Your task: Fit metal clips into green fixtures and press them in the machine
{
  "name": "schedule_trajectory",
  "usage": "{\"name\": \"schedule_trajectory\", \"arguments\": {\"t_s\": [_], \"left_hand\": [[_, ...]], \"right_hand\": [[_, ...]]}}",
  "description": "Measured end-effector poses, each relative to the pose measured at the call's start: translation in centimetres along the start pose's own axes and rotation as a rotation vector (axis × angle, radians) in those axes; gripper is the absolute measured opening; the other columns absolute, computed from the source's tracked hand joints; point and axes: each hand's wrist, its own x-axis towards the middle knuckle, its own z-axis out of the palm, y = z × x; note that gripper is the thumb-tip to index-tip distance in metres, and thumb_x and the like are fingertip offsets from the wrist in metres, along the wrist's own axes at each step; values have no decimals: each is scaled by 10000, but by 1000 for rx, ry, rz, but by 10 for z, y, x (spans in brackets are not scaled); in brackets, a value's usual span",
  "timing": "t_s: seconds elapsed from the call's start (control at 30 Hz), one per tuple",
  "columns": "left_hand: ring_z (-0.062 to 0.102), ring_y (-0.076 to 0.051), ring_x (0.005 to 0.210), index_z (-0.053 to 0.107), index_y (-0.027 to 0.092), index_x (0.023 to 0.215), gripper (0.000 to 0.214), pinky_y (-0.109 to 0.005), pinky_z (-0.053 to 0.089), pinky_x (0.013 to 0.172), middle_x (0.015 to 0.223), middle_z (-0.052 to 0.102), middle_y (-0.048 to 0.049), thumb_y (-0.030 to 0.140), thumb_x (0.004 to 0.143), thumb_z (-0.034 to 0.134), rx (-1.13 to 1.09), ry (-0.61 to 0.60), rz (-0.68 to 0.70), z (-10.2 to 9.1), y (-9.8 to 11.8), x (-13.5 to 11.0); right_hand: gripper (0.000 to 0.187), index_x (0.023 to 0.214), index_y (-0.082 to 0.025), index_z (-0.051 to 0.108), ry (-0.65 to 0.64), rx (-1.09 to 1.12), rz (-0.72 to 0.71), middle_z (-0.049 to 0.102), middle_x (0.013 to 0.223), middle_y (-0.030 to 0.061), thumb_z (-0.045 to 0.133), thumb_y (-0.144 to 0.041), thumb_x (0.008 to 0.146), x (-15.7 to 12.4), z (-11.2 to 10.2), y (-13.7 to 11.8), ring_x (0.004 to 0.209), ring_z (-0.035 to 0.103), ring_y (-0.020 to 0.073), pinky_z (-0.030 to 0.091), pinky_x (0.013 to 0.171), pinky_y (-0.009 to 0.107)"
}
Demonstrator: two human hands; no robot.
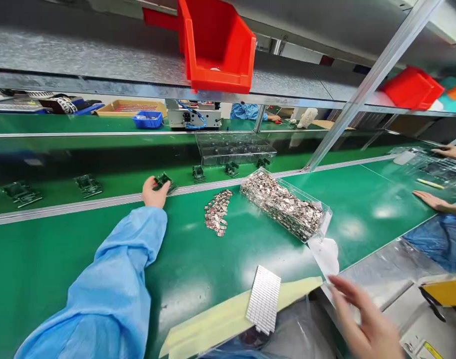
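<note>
My left hand (154,192), in a light blue sleeve, reaches to the edge of the conveyor belt (101,164) and is closed on a small dark green assembly (165,181). My right hand (366,319) hovers low at the right over the bench edge, fingers spread and holding nothing, a little blurred. A loose pile of small metal parts (217,212) lies between the hands. Beside the pile stands a clear tray (284,203) heaped with the same metal parts. A silvery sheet of tiny squares (264,299) lies near my right hand.
More dark green assemblies (88,184) ride the belt, and an empty clear tray (235,147) sits behind them. Red bins (216,45) hang on the shelf above. Another person's hands (433,200) rest on the bench at far right. A slanted metal post (347,119) crosses the bench.
</note>
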Motion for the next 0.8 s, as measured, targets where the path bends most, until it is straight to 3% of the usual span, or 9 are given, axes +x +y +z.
{"name": "schedule_trajectory", "arguments": {"t_s": [0.07,0.17,0.27,0.37,0.43,0.53,0.67,0.73,0.8], "left_hand": [[486,-313,1303,432,64,1359,650,-444,451,1073,1403,477,-223,234,780,673,33,63,-16,0,-15,22],[568,-292,1225,474,85,1352,658,-404,492,1032,1319,577,-192,221,755,717,55,35,-10,10,-26,46],[606,-275,1184,486,99,1359,640,-409,450,1072,1252,636,-172,229,776,718,56,-17,29,20,-32,54],[557,-261,1251,438,125,1397,683,-360,490,1021,1385,535,-179,288,794,715,60,-11,87,14,-40,54],[460,-266,1343,440,130,1384,690,-362,459,1054,1480,417,-183,316,784,724,94,46,120,-7,-48,56],[278,-299,1445,439,129,1366,708,-435,283,1176,1540,292,-195,343,762,742,248,232,144,-59,-63,66],[192,-369,1467,320,123,1435,911,-517,226,1177,1570,174,-233,357,694,797,420,438,-4,-125,-82,82],[202,-378,1464,267,104,1458,994,-525,248,1166,1564,182,-259,338,666,820,433,448,-71,-142,-88,91],[298,-369,1431,286,102,1454,965,-518,306,1142,1526,301,-256,314,675,815,437,416,-84,-147,-90,100]], "right_hand": [[333,1138,-246,629,-222,164,-76,708,1062,94,476,-468,942,39,38,-37,924,681,271,582,779,406],[297,1082,-208,666,-481,200,-149,730,998,83,475,-368,919,93,95,-88,877,694,246,572,769,369],[241,1034,-203,685,-551,139,-143,740,931,58,506,-290,897,130,145,-117,845,699,230,557,744,327],[134,921,-239,700,-551,80,-148,726,818,38,578,-272,875,151,181,-129,729,682,214,532,669,303],[64,821,-248,691,-542,31,-160,700,775,43,630,-229,824,158,196,-133,665,652,205,505,625,303],[90,697,-233,650,-533,-22,-198,658,741,41,619,-174,756,163,206,-135,637,621,195,471,614,303],[138,626,-231,581,-549,-49,-232,629,669,37,569,-286,752,170,208,-119,567,594,200,441,554,312],[180,622,-246,549,-548,-54,-251,631,648,42,535,-360,761,172,207,-105,556,594,217,442,538,328],[206,617,-263,518,-549,-61,-251,623,600,41,503,-405,765,172,200,-92,525,586,229,442,518,344]]}}
